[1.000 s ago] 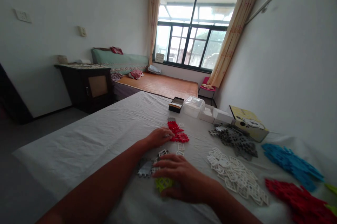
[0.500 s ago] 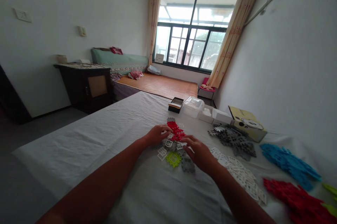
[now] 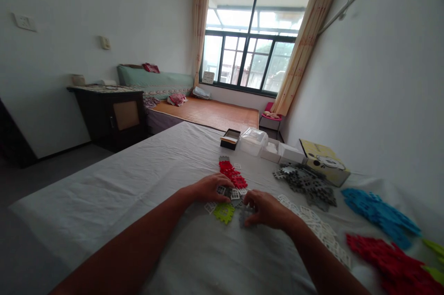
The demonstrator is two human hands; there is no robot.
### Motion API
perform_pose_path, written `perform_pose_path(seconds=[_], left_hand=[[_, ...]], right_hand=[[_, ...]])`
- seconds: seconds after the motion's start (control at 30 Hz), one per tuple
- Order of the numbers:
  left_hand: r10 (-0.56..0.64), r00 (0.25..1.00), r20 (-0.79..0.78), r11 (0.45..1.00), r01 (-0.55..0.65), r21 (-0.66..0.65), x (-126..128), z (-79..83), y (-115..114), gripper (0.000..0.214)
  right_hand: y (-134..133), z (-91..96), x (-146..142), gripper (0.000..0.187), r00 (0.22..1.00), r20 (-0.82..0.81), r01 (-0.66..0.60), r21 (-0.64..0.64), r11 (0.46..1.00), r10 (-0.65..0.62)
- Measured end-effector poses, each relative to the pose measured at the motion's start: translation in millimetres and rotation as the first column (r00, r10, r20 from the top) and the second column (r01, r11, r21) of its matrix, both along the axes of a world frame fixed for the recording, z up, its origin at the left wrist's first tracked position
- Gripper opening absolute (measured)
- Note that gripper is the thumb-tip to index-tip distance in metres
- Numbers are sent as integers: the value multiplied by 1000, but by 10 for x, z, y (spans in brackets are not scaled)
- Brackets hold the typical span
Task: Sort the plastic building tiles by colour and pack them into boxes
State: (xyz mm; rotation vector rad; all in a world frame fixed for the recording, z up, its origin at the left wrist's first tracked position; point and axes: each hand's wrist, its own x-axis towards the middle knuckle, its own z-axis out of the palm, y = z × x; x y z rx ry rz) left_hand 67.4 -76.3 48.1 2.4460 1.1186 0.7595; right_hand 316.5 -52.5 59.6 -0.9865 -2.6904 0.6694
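Observation:
My left hand [image 3: 212, 187] is curved around a dark grey interlocking building tile [image 3: 227, 193] and a white window-grid tile beside it. My right hand [image 3: 265, 209] has its thumb and fingers closed on a lighter grey interlocking tile [image 3: 245, 216], partly hidden by the fingers. Between the hands lies another white window-grid tile [image 3: 235, 194]. Just beyond is a cluster of red interlocking tiles [image 3: 233, 175], with a grey tile [image 3: 224, 158] at its far end. A lime-green tile [image 3: 224, 213] lies nearer me, with a white grid tile [image 3: 210, 207] at its left.
To the right lie piles of white tiles [image 3: 321, 228], dark grey tiles [image 3: 307, 184], blue tiles [image 3: 379, 214] and red tiles [image 3: 388, 258]. A black box [image 3: 230, 139], a clear plastic container [image 3: 254, 140], white boxes and a yellow box [image 3: 324, 161] line the far side.
My right hand has moved down towards me, from the white grid tiles to the lighter grey tile. My left hand has shifted slightly nearer, from beside the red tiles to the dark grey one.

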Motion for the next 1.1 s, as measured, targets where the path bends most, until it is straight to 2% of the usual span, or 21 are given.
perform_pose_path(seconds=[0.13, 0.27, 0.37, 0.43, 0.5, 0.57, 0.63, 0.7, 0.77, 0.8, 0.87, 0.93, 0.97, 1.03, 1.1], left_hand=[[35, 999, 12, 999, -35, -10, -23, 0, 15, 41], [73, 997, 21, 997, -73, -34, -49, 3, 19, 29], [99, 995, 20, 994, -98, -43, -57, 0, 22, 26], [90, 996, 13, 995, -89, -36, -59, -2, 24, 28], [53, 999, 9, 998, -53, -27, -62, -2, 27, 31], [18, 1000, 3, 999, -17, -38, -70, -2, 30, 36], [-6, 1000, -14, 998, 5, -63, -83, -5, 35, 44], [-24, 999, -36, 996, 21, -84, -93, -12, 40, 51], [-31, 999, -42, 996, 27, -91, -91, -15, 41, 53], [-30, 999, -35, 996, 27, -89, -84, -12, 40, 52], [-11, 1000, -8, 997, 10, -71, -57, 9, 30, 51], [31, 999, 31, 999, -29, -40, -20, 46, 15, 53], [46, 998, 50, 999, -45, -25, 1, 64, 6, 55], [58, 994, 89, 998, -59, 4, 41, 92, -15, 62], [42, 991, 125, 999, -46, 29, 82, 99, -38, 66]], right_hand=[[65, 63, 32, 21, 991, -128, 9, -178, 984, -32], [267, 75, 184, 27, 938, -285, 81, -380, 921, -200], [525, -7, 413, 38, 842, -377, 200, -445, 873, -386], [716, -76, 597, 47, 722, -439, 328, -464, 823, -535], [892, -132, 779, 49, 524, -545, 456, -469, 756, -654], [1028, -169, 938, 52, 324, -644, 558, -461, 690, -693], [1108, -191, 1049, 60, 218, -691, 631, -439, 640, -689], [1127, -200, 1090, 66, 182, -697, 680, -420, 601, -694], [1083, -192, 1040, 63, 201, -691, 695, -399, 599, -694], [1037, -180, 978, 59, 249, -683, 680, -381, 626, -686], [901, -143, 788, 48, 424, -639, 587, -345, 732, -642], [712, -98, 531, 42, 638, -557, 417, -329, 847, -531], [605, -78, 391, 41, 724, -512, 329, -333, 884, -463], [384, -51, 121, 39, 834, -434, 196, -344, 918, -341], [186, -48, -104, 37, 882, -397, 115, -339, 934, -253]])
